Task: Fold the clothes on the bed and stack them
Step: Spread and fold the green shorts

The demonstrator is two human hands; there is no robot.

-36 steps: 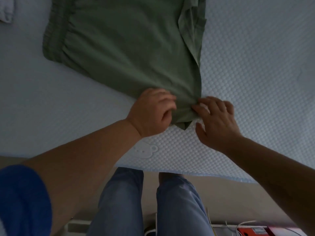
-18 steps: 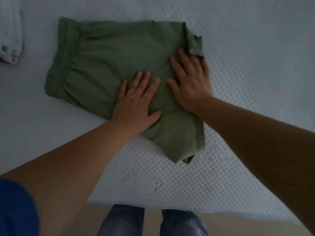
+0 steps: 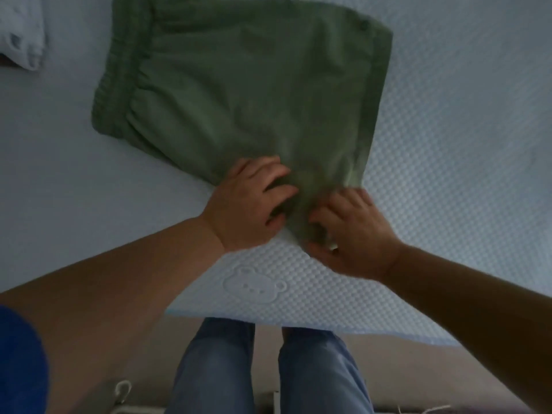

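Half a second ago both hands lay flat on the middle of the green shorts; they have since drawn back to the garment's near corner. The left hand (image 3: 248,204) curls its fingers (image 3: 277,191) into the cloth at the near edge, and the right hand (image 3: 352,234) pinches the same corner just beside it. The green shorts (image 3: 239,85) lie folded on the bed (image 3: 448,144), elastic waistband to the left. A white garment (image 3: 24,34) sits at the far left edge. The person's jeans (image 3: 268,369) show below the mattress edge.
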